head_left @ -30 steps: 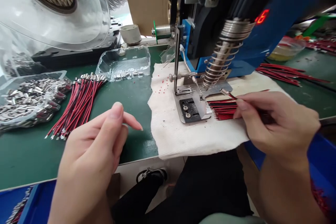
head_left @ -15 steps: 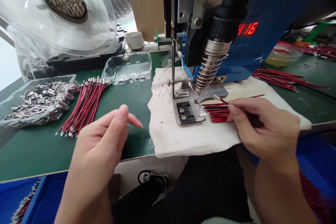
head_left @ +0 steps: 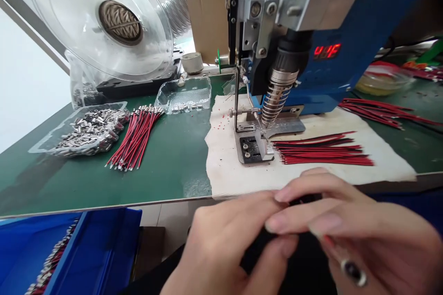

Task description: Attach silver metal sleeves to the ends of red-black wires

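Observation:
Both hands meet low in the head view, in front of the table edge and over my lap. My right hand holds a thin red wire whose metal terminal sticks out under the fingers. My left hand has thumb and fingers pinched against the right fingertips. Whether it grips the wire is hidden. On the white cloth a bundle of red and black wires lies beside the metal fixture, under the spring-wrapped nozzle.
A blue machine with a red display stands at the back. On the green table are wires with terminals, a tray of metal terminals, a clear tray and a clear reel. More red wires lie right; a blue bin sits lower left.
My right hand has pulled one wire from the bundle back off the cloth toward my lap. My left hand has come across to meet it. The camera view has risen.

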Tool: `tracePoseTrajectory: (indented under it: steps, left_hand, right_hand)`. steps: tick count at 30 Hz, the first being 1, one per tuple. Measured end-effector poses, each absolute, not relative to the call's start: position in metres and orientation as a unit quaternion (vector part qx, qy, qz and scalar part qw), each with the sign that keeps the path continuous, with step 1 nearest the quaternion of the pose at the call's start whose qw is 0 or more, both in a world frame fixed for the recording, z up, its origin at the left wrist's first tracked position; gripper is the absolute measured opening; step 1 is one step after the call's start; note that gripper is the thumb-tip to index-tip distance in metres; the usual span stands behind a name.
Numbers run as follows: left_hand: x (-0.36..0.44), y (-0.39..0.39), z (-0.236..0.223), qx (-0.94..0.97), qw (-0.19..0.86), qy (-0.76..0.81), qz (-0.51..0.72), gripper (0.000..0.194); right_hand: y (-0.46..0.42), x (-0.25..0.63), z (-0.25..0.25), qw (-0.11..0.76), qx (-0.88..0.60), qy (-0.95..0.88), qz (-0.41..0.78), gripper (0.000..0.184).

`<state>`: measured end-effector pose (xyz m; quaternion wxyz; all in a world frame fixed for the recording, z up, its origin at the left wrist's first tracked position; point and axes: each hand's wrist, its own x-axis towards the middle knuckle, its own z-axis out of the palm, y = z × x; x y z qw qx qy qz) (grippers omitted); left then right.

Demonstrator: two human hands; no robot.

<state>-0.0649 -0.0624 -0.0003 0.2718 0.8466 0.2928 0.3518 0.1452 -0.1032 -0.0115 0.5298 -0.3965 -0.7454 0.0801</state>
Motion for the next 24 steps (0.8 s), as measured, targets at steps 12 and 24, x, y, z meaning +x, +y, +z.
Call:
tracePoseTrajectory:
  steps: [12, 24]
  left_hand:
    - [-0.082, -0.060, 0.001, 0.833, 0.076, 0.337, 0.432, 0.019]
    - [-0.058, -0.077, -0.024, 0.837, 0.159, 0.325, 0.410, 0.013]
  right_hand:
    - [-0.102, 0.134, -0.038, 0.606, -0.379, -0.660, 0.230, 0.038]
    - [-0.100, 0.099, -0.030, 0.640, -0.321, -0.599, 0.359, 0.028]
